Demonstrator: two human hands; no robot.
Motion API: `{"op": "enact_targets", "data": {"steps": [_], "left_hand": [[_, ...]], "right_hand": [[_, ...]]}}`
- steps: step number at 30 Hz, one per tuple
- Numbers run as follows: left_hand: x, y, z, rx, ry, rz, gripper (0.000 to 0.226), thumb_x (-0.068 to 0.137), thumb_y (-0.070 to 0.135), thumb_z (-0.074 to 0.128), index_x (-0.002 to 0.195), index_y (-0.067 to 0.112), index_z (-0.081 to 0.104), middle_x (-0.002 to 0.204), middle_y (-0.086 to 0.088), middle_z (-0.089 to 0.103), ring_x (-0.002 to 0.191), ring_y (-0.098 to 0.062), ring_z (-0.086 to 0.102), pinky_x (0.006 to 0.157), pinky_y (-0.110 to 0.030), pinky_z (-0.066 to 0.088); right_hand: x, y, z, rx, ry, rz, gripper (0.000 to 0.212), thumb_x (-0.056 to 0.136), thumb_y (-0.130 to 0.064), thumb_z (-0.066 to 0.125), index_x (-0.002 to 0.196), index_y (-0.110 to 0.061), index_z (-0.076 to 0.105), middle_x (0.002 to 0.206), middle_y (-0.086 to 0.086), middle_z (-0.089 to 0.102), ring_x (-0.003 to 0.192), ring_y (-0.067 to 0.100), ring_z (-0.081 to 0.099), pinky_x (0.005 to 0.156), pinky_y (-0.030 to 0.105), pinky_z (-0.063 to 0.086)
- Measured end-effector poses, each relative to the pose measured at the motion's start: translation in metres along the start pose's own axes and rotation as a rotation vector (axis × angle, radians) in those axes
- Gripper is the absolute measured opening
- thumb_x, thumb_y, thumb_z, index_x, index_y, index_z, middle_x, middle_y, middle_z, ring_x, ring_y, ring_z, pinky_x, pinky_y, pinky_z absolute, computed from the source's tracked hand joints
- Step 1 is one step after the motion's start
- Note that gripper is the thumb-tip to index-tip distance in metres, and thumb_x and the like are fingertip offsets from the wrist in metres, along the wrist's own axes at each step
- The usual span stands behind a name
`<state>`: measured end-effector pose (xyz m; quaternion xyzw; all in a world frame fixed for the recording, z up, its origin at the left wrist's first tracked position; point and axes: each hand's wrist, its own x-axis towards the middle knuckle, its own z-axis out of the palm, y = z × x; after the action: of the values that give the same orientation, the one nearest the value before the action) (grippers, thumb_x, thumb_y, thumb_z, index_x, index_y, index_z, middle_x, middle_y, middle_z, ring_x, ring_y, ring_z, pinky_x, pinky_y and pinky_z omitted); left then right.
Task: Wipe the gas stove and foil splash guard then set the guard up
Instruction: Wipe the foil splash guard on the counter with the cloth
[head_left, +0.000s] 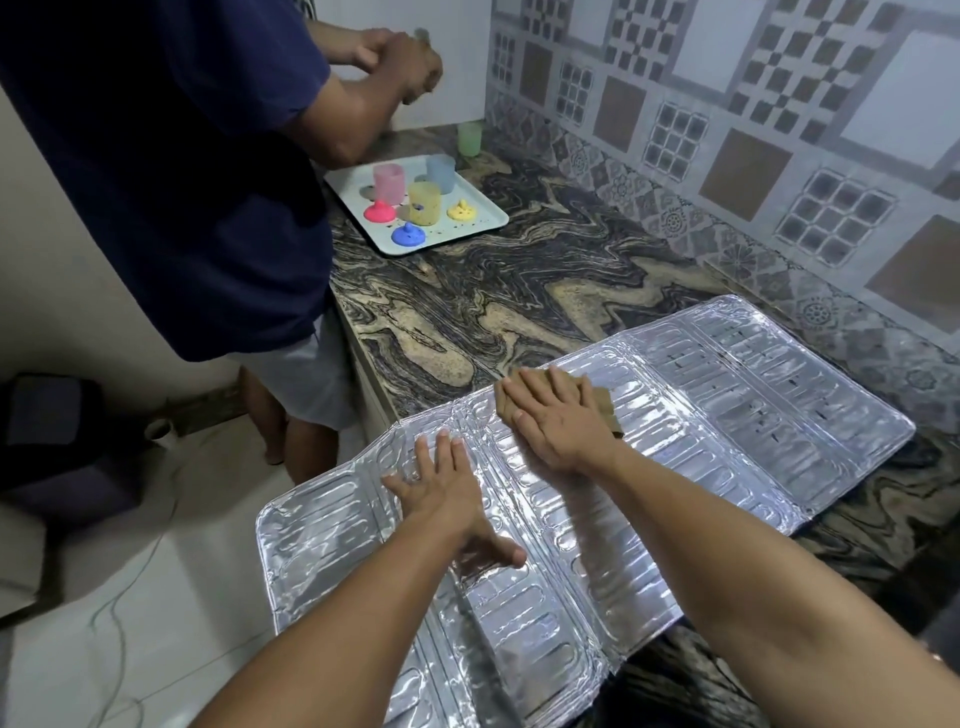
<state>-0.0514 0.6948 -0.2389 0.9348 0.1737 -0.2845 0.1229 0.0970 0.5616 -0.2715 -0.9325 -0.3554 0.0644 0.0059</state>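
Foil splash guard (701, 395) flat on counter (519, 291), overhanging its edge; left hand (441, 488) fingers spread, bracing; right hand (556, 415) fingers together, flat on brown cloth (605, 402); advise even pressure along ribs.

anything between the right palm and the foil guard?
Yes, in the head view: a folded brown cloth lies flat under the right hand, pressed onto the foil splash guard. The left hand rests straight on the foil.
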Motion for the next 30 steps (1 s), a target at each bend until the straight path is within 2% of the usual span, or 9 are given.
{"op": "enact_targets", "data": {"steps": [6,11,14,17,21,26,28,30], "left_hand": [[0.003,0.000,0.000,0.008,-0.010,-0.011,0.159,0.042,0.079,0.073,0.148,0.009,-0.022,0.155,-0.011,-0.031,0.142,-0.040,-0.023,0.105,-0.077,0.005],[0.003,0.002,-0.001,-0.014,-0.009,-0.014,0.160,0.041,0.077,0.076,0.148,0.009,-0.022,0.155,-0.010,-0.029,0.143,-0.040,-0.022,0.104,-0.077,0.007],[0.002,0.003,-0.002,-0.016,-0.017,-0.012,0.160,0.041,0.075,0.077,0.149,0.009,-0.021,0.155,-0.010,-0.030,0.143,-0.040,-0.022,0.103,-0.078,0.008],[0.002,0.004,-0.004,0.006,-0.021,-0.001,0.159,0.042,0.074,0.078,0.149,0.006,-0.020,0.156,-0.012,-0.028,0.143,-0.042,-0.020,0.104,-0.078,0.008],[0.002,0.005,-0.006,0.001,-0.015,-0.006,0.160,0.040,0.072,0.079,0.149,0.005,-0.017,0.156,-0.014,-0.025,0.143,-0.044,-0.017,0.104,-0.077,0.009],[-0.001,0.004,-0.006,-0.010,-0.017,0.013,0.159,0.040,0.072,0.079,0.149,0.008,-0.016,0.156,-0.011,-0.026,0.143,-0.043,-0.018,0.103,-0.076,0.015],[0.000,0.002,-0.005,-0.013,-0.027,0.016,0.160,0.039,0.073,0.079,0.149,0.008,-0.017,0.156,-0.011,-0.027,0.143,-0.042,-0.020,0.103,-0.077,0.015],[0.000,0.001,-0.006,-0.006,-0.029,0.014,0.160,0.038,0.073,0.078,0.150,0.008,-0.016,0.156,-0.011,-0.026,0.143,-0.043,-0.019,0.102,-0.078,0.015]], "right_hand": [[0.009,0.044,-0.008,0.196,-0.051,0.404,0.056,0.099,-0.055,0.002,0.152,-0.041,-0.011,0.163,-0.003,-0.013,0.147,0.035,-0.017,0.107,0.062,-0.020],[-0.023,0.088,-0.011,0.250,-0.007,0.762,0.060,0.098,-0.056,0.003,0.153,-0.036,-0.004,0.164,0.000,-0.009,0.147,0.037,-0.016,0.109,0.068,-0.016],[-0.046,0.097,-0.010,0.285,0.049,0.883,0.060,0.098,-0.053,0.008,0.154,-0.029,0.005,0.164,0.004,-0.004,0.147,0.037,-0.014,0.110,0.068,-0.011],[-0.059,0.081,-0.010,0.307,0.049,0.874,0.059,0.100,-0.049,0.008,0.154,-0.026,0.000,0.164,0.005,-0.008,0.147,0.038,-0.016,0.112,0.066,-0.009],[-0.073,0.029,-0.019,0.253,-0.026,0.610,0.055,0.105,-0.036,0.015,0.154,-0.022,-0.008,0.162,0.011,-0.013,0.145,0.045,-0.016,0.111,0.065,-0.014],[-0.103,-0.018,-0.001,0.229,-0.067,0.367,0.059,0.099,-0.052,0.001,0.153,-0.032,-0.014,0.159,-0.004,-0.022,0.145,0.035,-0.022,0.115,0.059,-0.013],[-0.118,-0.012,0.003,0.188,-0.027,0.416,0.061,0.098,-0.049,0.004,0.155,-0.029,-0.009,0.163,0.000,-0.013,0.148,0.034,-0.015,0.117,0.057,-0.008],[-0.131,0.003,0.003,0.179,0.022,0.560,0.057,0.103,-0.039,0.018,0.155,-0.026,-0.002,0.164,0.002,-0.002,0.148,0.036,-0.007,0.117,0.059,-0.001]]}}
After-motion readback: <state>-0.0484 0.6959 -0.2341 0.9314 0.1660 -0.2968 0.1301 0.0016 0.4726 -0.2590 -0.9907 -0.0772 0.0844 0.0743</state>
